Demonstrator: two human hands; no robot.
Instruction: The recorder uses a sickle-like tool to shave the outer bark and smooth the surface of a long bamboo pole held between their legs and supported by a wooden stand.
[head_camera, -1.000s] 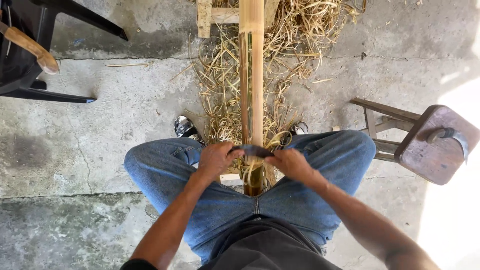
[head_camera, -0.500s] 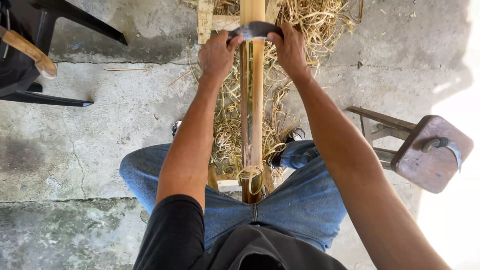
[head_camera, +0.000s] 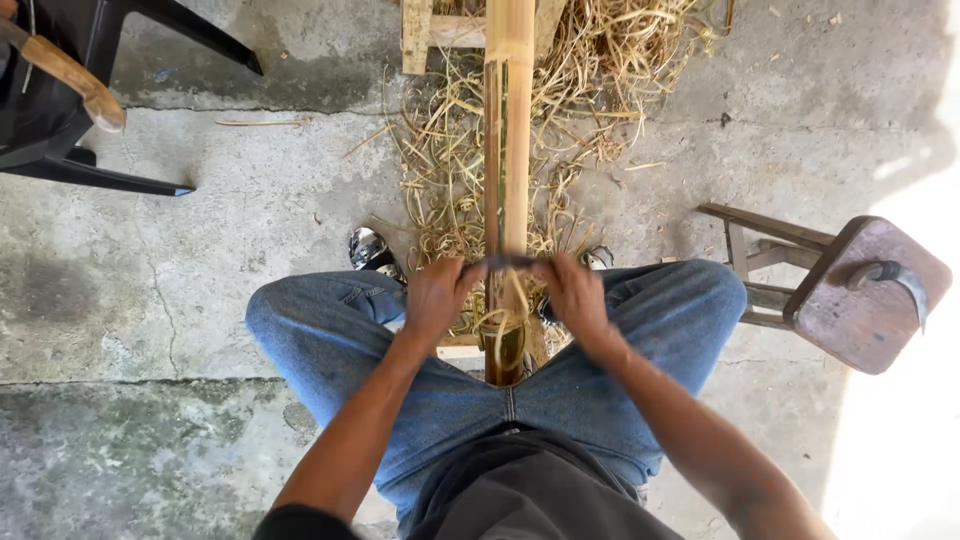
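Head view, looking straight down on a seated person. Concrete floor (head_camera: 200, 260) fills the frame, cracked and stained. Blue-jeaned legs (head_camera: 330, 330) spread across the lower centre. A long bamboo pole (head_camera: 515, 120) runs from top centre down between the knees, over a heap of pale shavings (head_camera: 600, 90). Black chair (head_camera: 60, 110) at upper left; brown wooden stool (head_camera: 860, 300) at right, a curved blade (head_camera: 895, 275) lying on its seat. Left hand (head_camera: 437, 295) and right hand (head_camera: 572, 290) each closed around one end of a dark drawknife (head_camera: 505, 263), set crosswise against the pole at centre frame, just above the knees.
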